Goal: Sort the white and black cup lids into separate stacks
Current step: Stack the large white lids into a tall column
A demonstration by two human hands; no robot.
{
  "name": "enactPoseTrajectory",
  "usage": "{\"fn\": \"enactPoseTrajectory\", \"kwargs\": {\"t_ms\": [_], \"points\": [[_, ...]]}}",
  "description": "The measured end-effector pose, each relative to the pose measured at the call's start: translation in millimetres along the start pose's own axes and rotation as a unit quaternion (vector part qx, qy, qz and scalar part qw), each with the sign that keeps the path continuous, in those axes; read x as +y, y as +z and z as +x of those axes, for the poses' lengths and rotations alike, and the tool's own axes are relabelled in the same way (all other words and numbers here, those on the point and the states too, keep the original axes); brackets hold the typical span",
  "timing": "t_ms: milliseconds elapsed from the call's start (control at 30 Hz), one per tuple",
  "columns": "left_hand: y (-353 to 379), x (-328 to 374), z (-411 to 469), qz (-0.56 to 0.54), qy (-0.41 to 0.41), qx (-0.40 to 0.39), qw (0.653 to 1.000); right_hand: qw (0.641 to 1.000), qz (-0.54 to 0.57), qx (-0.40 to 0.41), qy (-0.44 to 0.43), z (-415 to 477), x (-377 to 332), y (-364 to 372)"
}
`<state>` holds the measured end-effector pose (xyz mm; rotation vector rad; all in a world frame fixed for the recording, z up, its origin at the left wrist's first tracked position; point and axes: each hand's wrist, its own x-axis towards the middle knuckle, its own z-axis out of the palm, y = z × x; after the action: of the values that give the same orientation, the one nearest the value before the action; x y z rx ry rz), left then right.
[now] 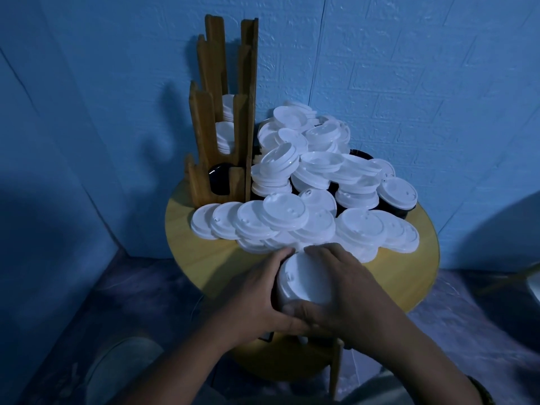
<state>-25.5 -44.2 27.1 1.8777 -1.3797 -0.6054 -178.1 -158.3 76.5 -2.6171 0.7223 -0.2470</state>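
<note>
A short stack of white lids [304, 280] sits at the near edge of the round wooden table [201, 258]. My left hand [257, 293] wraps its left side and my right hand [339, 287] wraps its right side, fingers curled round it. Behind them lies a big loose pile of white lids [309, 194], with black lids [362, 154] showing under and behind it. The wooden lid rack [225, 118] at the back left holds white lids [225, 135] in its upper slots and a black lid [219, 178] in the lowest slot.
Blue walls close the corner behind the table. A pale chair edge [520, 276] shows at the right. The floor and my foot [125, 372] lie below the table's near left side.
</note>
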Motion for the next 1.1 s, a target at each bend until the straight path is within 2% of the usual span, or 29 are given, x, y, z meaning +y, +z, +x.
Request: {"fn": "enactPoseTrajectory", "kwargs": {"t_ms": [100, 200, 300, 367, 433, 567, 700, 833, 933, 967, 1033, 1100], "points": [[1.2, -1.2, 0.5, 0.011, 0.002, -0.001, 1.000, 0.993, -0.114, 0.017, 0.027, 1.9, -9.3, 0.3], [-0.6, -4.0, 0.1, 0.007, 0.011, -0.010, 1.000, 0.991, -0.130, -0.005, 0.028, 4.3, -14.4, 0.1], [-4.8, -3.9, 0.8, -0.007, 0.021, -0.006, 1.000, 0.998, -0.065, -0.018, 0.011, 8.3, -8.6, -8.1], [-7.1, -3.1, 1.8, 0.003, 0.022, 0.005, 1.000, 0.998, 0.010, 0.057, 0.023, 20.5, -3.1, -18.1], [-7.8, -4.4, 2.5, 0.007, 0.027, 0.007, 1.000, 0.992, 0.012, 0.117, 0.040, 43.5, -1.2, -27.0], [-7.4, -5.5, 1.5, -0.009, 0.021, -0.001, 1.000, 0.994, -0.066, 0.066, 0.056, 88.2, -8.6, -23.9], [-7.1, -4.6, 0.9, -0.018, 0.017, -0.005, 1.000, 0.993, -0.092, 0.045, 0.060, 105.1, -15.3, -11.2], [-6.4, -2.9, -1.4, -0.032, 0.017, -0.009, 0.999, 0.996, -0.034, 0.065, 0.057, 101.9, -12.2, -12.3], [-4.8, -3.6, -1.6, -0.023, 0.016, 0.009, 1.000, 0.993, 0.054, 0.103, 0.009, 78.9, -2.1, -26.2], [-4.5, -4.0, -1.2, -0.023, 0.015, 0.013, 1.000, 0.992, 0.083, 0.095, -0.016, 66.1, 4.9, -31.5], [-3.6, -5.1, -0.5, -0.026, 0.010, 0.016, 0.999, 0.991, 0.115, 0.031, -0.058, 37.4, 20.1, -39.4], [-2.7, -5.3, 0.4, -0.029, 0.012, 0.019, 0.999, 0.991, 0.097, -0.035, -0.081, 18.4, 33.1, -35.9]]}}
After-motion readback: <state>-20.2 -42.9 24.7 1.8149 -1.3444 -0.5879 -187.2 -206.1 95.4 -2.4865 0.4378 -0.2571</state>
